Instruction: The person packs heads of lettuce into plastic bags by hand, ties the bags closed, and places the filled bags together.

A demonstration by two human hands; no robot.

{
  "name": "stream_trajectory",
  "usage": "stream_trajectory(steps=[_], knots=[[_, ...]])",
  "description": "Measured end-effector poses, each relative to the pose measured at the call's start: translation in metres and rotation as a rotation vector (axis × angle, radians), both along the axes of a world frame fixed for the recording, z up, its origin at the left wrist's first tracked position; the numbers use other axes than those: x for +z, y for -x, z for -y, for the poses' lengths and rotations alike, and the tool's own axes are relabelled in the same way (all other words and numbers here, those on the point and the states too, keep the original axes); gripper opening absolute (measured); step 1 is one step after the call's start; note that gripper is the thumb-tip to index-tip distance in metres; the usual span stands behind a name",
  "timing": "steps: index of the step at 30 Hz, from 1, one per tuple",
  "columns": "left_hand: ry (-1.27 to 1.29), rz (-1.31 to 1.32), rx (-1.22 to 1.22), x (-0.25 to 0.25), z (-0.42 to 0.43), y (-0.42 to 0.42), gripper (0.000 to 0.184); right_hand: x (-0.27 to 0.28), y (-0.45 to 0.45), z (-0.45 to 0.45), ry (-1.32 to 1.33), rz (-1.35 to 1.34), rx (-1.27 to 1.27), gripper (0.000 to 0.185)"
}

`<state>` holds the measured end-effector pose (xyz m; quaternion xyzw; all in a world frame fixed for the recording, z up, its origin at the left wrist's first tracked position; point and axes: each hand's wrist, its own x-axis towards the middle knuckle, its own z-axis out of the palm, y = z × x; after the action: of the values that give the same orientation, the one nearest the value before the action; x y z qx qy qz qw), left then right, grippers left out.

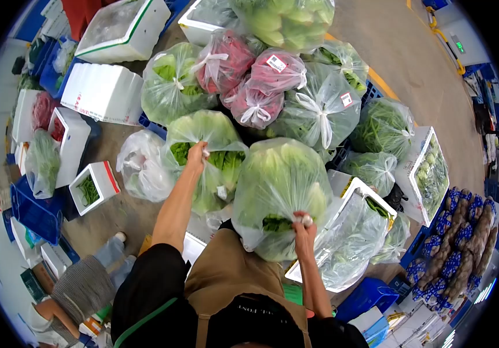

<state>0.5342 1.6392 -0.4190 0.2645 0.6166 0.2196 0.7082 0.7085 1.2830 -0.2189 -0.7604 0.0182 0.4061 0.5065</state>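
Large clear plastic bag of pale-green leafy vegetables (281, 180) held at gathered neck by right grip (303, 229), fingers curled tight; bulk set at 11 o'clock from grip. Smaller clear plastic bag of green leafy heads (209, 194) pinched at bunched top by left grip (197, 153); lower part spread toward 5 o'clock. Pink-red bagged bundles (232, 72) seen at 1 o'clock from left grip.

The left hand (197, 155) grips a clear bag of greens (219, 162); the right hand (304, 230) grips a larger bag (278, 188) beside it.
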Motion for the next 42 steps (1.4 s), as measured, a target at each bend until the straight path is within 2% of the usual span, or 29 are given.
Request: stream_trajectory(steps=[3,5,6,7,9,12,13,15,16,19,20,22,24,25,27,30,31,33,36,38,39,42], knots=[[0.082,-0.065,0.028,-0.042,0.015,-0.016,0.017,-0.096,-0.03,-0.011,0.04,0.007,0.052,0.023],[0.115,-0.067,-0.045,-0.043,0.027,-0.023,0.019,-0.207,-0.006,0.031,0.129,0.1,0.223,0.018],[0.111,-0.052,-0.085,-0.04,0.028,-0.024,0.02,-0.208,0.021,0.038,0.145,-0.068,0.228,0.018],[0.101,-0.039,-0.119,-0.037,0.026,-0.023,0.021,-0.266,0.046,0.069,0.031,0.097,0.384,0.022],[0.099,-0.148,-0.244,-0.042,0.022,-0.011,0.027,-0.229,0.065,0.024,0.11,-0.164,0.192,0.028],[0.027,-0.247,-0.472,-0.056,0.005,0.004,0.038,-0.212,0.05,-0.006,0.122,-0.268,0.142,0.03],[0.011,-0.271,-0.552,-0.062,0.008,0.011,0.042,-0.217,0.043,-0.005,0.068,-0.258,0.177,0.031],[-0.028,-0.428,-0.566,-0.04,0.017,0.014,0.052,-0.237,0.03,0.014,0.057,-0.206,0.405,0.033],[0.009,-0.443,-0.615,-0.027,0.016,0.018,0.048,-0.23,0.032,0.019,0.08,-0.239,0.399,0.034],[-0.394,-0.566,-0.532,0.006,0.034,0.052,0.042,-0.202,0.02,0.008,0.12,-0.3,0.393,0.034],[-0.627,-0.559,-0.221,0.012,0.05,0.068,0.034,-0.196,0.02,0.005,0.126,-0.318,0.387,0.034],[-0.609,-0.823,0.13,-0.01,0.095,0.119,0.032,-0.198,0.018,0.008,0.143,-0.343,0.427,0.034],[-0.227,-1.077,0.264,-0.046,0.161,0.158,0.03,-0.198,0.019,0.002,0.176,-0.354,0.44,0.034],[0.041,-1.036,0.2,-0.062,0.194,0.173,0.033,-0.197,0.017,0.002,0.194,-0.357,0.447,0.035],[0.239,-0.993,0.013,-0.149,0.269,0.205,0.046,-0.197,0.013,0.001,0.192,-0.371,0.519,0.04],[0.31,-1.075,-0.134,-0.206,0.31,0.203,0.066,-0.185,0.015,-0.004,0.215,-0.329,0.601,0.043],[0.357,-1.087,-0.129,-0.211,0.309,0.2,0.07,-0.182,0.015,-0.005,0.238,-0.316,0.629,0.043],[0.438,-1.109,-0.127,-0.186,0.281,0.195,0.079,-0.18,0.016,-0.004,0.25,-0.295,0.673,0.044],[0.51,-1.044,-0.018,-0.211,0.28,0.209,0.074,-0.183,0.016,0.0,0.227,-0.283,0.7,0.044],[0.61,-0.867,0.015,-0.262,0.301,0.227,0.07,-0.184,0.019,-0.001,0.204,-0.312,0.684,0.045],[0.659,-0.78,0.027,-0.264,0.309,0.231,0.068,-0.183,0.02,-0.003,0.207,-0.323,0.682,0.045],[0.61,-0.758,-0.01,-0.245,0.327,0.219,0.052,-0.184,0.024,-0.006,0.189,-0.355,0.675,0.045]])
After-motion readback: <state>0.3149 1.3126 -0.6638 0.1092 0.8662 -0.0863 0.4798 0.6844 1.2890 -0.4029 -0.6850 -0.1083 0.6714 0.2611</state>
